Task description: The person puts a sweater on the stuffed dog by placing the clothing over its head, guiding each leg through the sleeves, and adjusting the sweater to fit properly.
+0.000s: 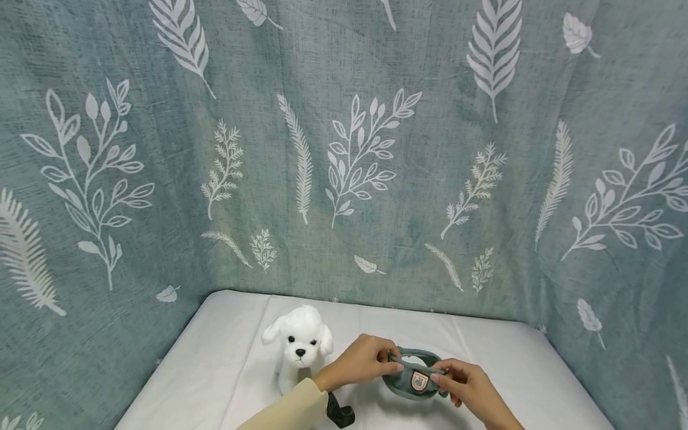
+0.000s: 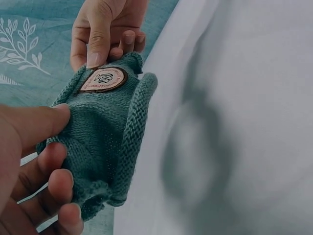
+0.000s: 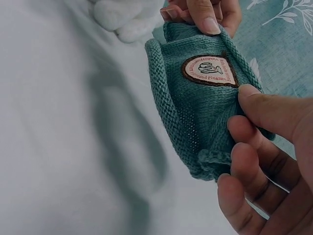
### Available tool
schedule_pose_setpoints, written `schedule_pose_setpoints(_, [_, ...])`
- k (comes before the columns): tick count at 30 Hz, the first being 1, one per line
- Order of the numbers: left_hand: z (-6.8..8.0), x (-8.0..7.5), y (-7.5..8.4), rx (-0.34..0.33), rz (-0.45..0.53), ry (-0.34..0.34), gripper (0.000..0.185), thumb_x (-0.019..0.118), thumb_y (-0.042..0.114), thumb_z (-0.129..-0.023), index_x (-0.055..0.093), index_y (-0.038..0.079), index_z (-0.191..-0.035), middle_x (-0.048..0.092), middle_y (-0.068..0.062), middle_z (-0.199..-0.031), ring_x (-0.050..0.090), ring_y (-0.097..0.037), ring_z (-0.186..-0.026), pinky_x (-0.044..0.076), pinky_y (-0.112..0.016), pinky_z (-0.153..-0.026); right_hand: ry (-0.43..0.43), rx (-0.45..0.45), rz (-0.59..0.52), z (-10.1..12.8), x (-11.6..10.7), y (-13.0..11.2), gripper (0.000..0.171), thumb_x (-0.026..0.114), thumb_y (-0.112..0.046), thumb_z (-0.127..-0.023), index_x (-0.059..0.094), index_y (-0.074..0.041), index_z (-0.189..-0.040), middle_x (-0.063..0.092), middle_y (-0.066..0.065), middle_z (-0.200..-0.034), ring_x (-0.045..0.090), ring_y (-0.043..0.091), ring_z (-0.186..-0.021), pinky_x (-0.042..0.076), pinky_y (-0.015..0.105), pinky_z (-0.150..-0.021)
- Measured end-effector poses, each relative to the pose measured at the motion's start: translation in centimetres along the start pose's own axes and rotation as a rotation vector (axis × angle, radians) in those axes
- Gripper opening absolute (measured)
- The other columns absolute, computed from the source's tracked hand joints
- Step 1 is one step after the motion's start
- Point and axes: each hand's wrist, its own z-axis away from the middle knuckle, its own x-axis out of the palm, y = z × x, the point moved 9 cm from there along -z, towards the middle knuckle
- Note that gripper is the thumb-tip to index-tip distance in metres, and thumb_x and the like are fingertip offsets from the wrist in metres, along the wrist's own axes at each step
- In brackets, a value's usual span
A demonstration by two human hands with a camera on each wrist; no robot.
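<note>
A small green knitted vest (image 1: 400, 382) with rolled edges hangs between my two hands above the white surface. My left hand (image 1: 365, 358) pinches its upper edge at one side between thumb and fingers. On the other side, my right hand (image 1: 475, 391) pinches the same edge near the pink, brown-bordered patch (image 3: 210, 70). The edge is held apart, so the vest's opening shows as a loop in the head view. In the left wrist view, the patch (image 2: 103, 79) faces up, close to the right thumb.
A white plush dog (image 1: 299, 346) stands left of my hands, partly behind my left forearm. A black device (image 1: 340, 412) sits below my left wrist. The white surface (image 1: 236, 334) is bordered by blue-green leaf-print curtains (image 1: 333, 263).
</note>
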Motion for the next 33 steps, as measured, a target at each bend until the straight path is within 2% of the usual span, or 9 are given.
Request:
schedule_pose_setpoints(6, [0.1,-1.0,1.4,0.018,-0.019,0.008,0.014,0.072,0.028,-0.099,0.076,0.017,-0.106,0.054,0.015,-0.063,0.042,0.001,-0.051,0.037,-0.016,-0.051,-0.006,0.018,-0.021,0.3,-0.1,-0.7,0.037,0.074,-0.036,-0.096,0.071,-0.007,-0.120,0.070,0.009,-0.086,0.055,0.017,-0.062,0.052,0.034,-0.058])
schedule_pose_setpoints(14, [0.2,-2.5,2.7,0.036,-0.046,0.031,0.015,0.072,0.031,-0.099,0.076,0.019,-0.107,0.055,0.014,-0.065,0.044,0.002,-0.054,0.040,-0.015,-0.054,0.022,0.005,-0.002,0.6,-0.4,-2.3,0.039,0.076,-0.038,-0.094,0.072,-0.009,-0.118,0.068,0.009,-0.085,0.055,0.017,-0.063,0.053,0.036,-0.059])
schedule_pose_setpoints(22, [0.3,-3.8,3.5,0.048,-0.075,0.056,0.015,0.073,0.031,-0.098,0.076,0.019,-0.106,0.056,0.015,-0.066,0.046,0.003,-0.055,0.041,-0.014,-0.054,0.028,-0.023,-0.005,0.8,-0.5,-3.7,0.039,0.077,-0.038,-0.093,0.072,-0.009,-0.118,0.068,0.011,-0.086,0.056,0.018,-0.063,0.053,0.036,-0.060])
schedule_pose_setpoints(33, [0.7,-5.5,4.3,0.057,-0.062,0.080,0.013,0.073,0.030,-0.098,0.076,0.019,-0.106,0.057,0.015,-0.067,0.047,0.001,-0.055,0.041,-0.015,-0.054,0.008,-0.092,-0.019,0.8,-0.4,-6.0,0.039,0.073,-0.033,-0.097,0.069,-0.005,-0.124,0.067,0.015,-0.089,0.057,0.018,-0.065,0.052,0.033,-0.059])
